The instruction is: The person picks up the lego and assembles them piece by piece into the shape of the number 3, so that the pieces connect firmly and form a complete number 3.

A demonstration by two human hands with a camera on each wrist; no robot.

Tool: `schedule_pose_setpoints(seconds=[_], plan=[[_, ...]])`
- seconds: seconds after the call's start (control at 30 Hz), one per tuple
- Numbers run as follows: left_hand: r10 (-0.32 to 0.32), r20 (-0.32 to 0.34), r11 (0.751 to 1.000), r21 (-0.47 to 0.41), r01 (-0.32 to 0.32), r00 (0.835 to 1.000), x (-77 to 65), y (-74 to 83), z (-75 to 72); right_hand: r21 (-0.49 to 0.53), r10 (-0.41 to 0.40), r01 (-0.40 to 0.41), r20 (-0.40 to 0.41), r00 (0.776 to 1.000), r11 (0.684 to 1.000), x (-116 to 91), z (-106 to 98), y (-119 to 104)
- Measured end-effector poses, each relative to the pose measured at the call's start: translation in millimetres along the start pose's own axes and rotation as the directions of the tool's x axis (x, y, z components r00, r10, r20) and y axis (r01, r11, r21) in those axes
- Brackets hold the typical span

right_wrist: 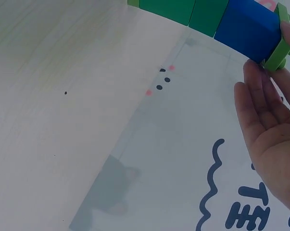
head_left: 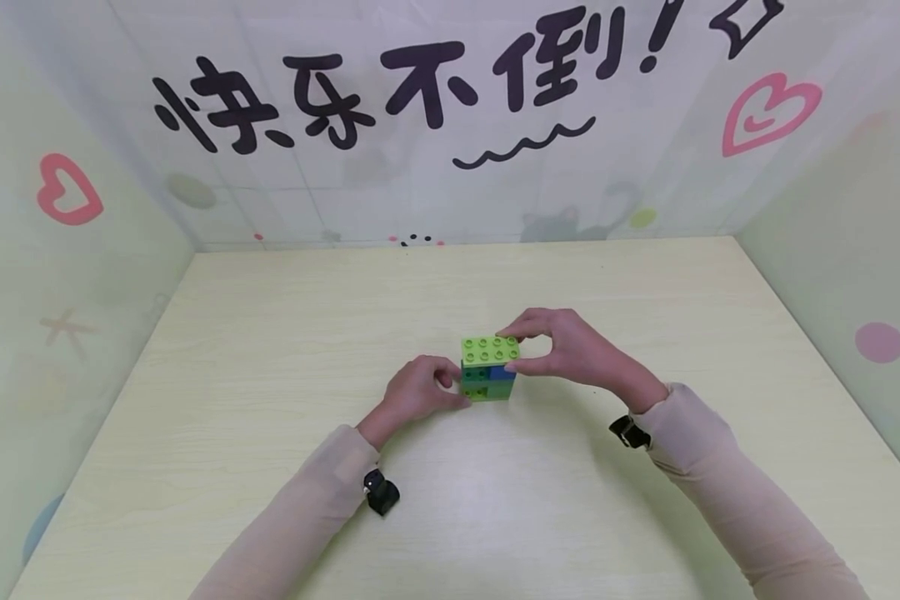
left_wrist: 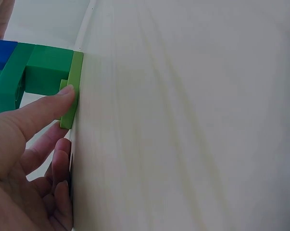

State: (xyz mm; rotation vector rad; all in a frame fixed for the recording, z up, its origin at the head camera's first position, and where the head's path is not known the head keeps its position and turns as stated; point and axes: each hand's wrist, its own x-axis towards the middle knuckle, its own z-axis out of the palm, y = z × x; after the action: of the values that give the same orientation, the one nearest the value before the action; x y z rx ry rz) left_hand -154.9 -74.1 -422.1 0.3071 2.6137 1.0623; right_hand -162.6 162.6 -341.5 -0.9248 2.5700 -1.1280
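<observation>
A small stack of toy building blocks stands upright on the table. Its top is a light green studded plate (head_left: 487,351), with a blue brick (right_wrist: 248,30) under its right part. Below come a dark green layer and a green brick (left_wrist: 51,70), set on a light green base plate (left_wrist: 77,72). My left hand (head_left: 420,388) pinches the base plate at its left end, thumb on the near side. With thumb and fingers my right hand (head_left: 576,348) grips the top plate at its right end. In the left wrist view the right hand is mostly cut off.
The pale wooden table (head_left: 285,333) extends around the stack. Behind it rises a white back wall (head_left: 345,200) with black lettering, and printed side walls (head_left: 832,250) stand left and right. Each sleeve carries a black wrist device (head_left: 381,492).
</observation>
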Motion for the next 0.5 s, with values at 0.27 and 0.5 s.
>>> schedule_pose_setpoints(seconds=[0.27,0.5], plan=[[0.000,-0.004,1.000,0.003,0.000,1.000,-1.5,2.1,-2.0,0.006,0.008,-0.008,0.013,1.000,1.000,1.7,-1.1,-0.6],[0.001,-0.004,1.000,0.001,-0.001,1.000,-2.0,3.6,-2.0,-0.043,-0.003,0.004,0.016,1.000,0.999,1.4,-0.5,-2.3]])
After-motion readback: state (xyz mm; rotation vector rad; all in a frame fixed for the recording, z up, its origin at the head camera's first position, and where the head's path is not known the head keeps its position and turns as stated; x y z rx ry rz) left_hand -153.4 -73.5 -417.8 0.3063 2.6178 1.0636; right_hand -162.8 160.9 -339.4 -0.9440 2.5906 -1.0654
